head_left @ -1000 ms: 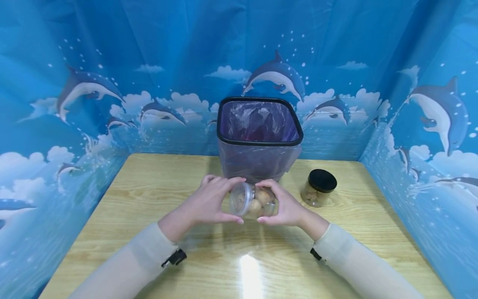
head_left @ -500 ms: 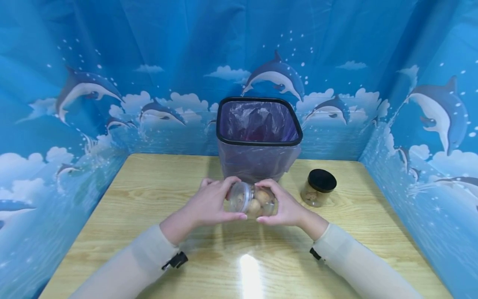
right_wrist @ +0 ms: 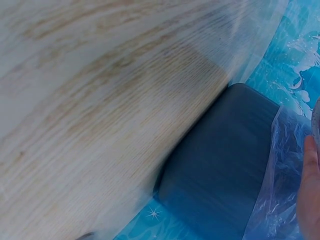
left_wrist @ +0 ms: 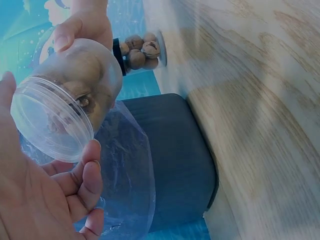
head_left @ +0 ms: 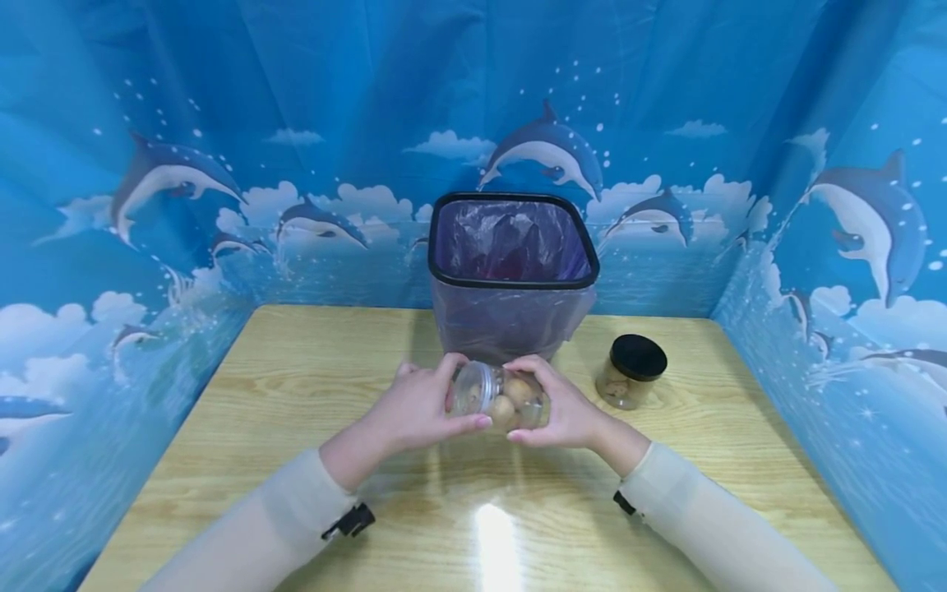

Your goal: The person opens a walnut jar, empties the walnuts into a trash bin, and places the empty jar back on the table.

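A clear plastic jar (head_left: 510, 403) lies tilted on its side between my two hands in the head view, above the table. Several round brown nuts that look like walnuts show through its wall. My left hand (head_left: 418, 407) holds its clear, ridged end (left_wrist: 52, 117), thumb on the near side and fingers on the far side. Whether that end is a lid or a bare threaded mouth, I cannot tell. Around the jar's base, my right hand (head_left: 565, 411) grips with thumb and fingers. In the right wrist view only a piece of the right hand (right_wrist: 311, 192) shows at the edge.
A bin (head_left: 510, 321) with a black rim and purple liner bag stands just beyond the hands. Right of it, a second jar (head_left: 620, 390) of walnuts has a black lid (head_left: 638, 358). Dolphin-print curtains (head_left: 333, 131) enclose the wooden table (head_left: 311, 353).
My left hand has turned slightly around the jar's end: its fingers moved left and its thumb a little up and right. The right hand and the jar stay nearly in place.
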Demonstrator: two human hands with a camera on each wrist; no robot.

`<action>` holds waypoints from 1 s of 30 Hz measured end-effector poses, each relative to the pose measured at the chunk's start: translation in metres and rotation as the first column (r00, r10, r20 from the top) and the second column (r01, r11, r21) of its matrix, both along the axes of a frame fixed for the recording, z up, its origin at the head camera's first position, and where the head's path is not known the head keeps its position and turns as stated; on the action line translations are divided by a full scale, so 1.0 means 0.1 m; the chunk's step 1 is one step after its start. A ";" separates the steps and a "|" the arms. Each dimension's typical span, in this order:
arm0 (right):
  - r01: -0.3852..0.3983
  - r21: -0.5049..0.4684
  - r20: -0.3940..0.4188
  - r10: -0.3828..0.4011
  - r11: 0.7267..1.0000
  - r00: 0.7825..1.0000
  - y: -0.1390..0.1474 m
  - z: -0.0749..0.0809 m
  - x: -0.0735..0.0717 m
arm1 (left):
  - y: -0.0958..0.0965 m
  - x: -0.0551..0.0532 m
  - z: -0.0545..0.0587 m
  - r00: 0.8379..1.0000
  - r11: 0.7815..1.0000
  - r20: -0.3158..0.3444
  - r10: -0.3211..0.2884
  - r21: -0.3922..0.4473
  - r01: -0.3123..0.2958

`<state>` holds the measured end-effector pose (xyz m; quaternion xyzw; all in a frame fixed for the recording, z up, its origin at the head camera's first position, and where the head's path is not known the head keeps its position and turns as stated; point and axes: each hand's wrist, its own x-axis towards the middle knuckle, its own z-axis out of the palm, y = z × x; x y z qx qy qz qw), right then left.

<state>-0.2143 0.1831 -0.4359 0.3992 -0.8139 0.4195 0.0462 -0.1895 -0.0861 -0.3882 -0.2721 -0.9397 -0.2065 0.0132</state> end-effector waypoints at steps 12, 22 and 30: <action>0.001 -0.001 -0.019 -0.001 1.000 1.000 0.01 0.01 -0.01 | -0.14 -0.07 -0.09 0.974 0.990 -0.175 -0.143 -0.047 0.137; -0.012 0.006 -0.006 0.012 1.000 1.000 0.01 -0.01 -0.01 | -0.17 -0.13 -0.07 0.950 0.968 -0.188 -0.250 -0.087 0.237; -0.010 0.009 -0.001 0.010 1.000 1.000 0.00 -0.02 0.00 | -0.15 -0.12 -0.05 0.968 0.978 -0.138 -0.208 -0.041 0.204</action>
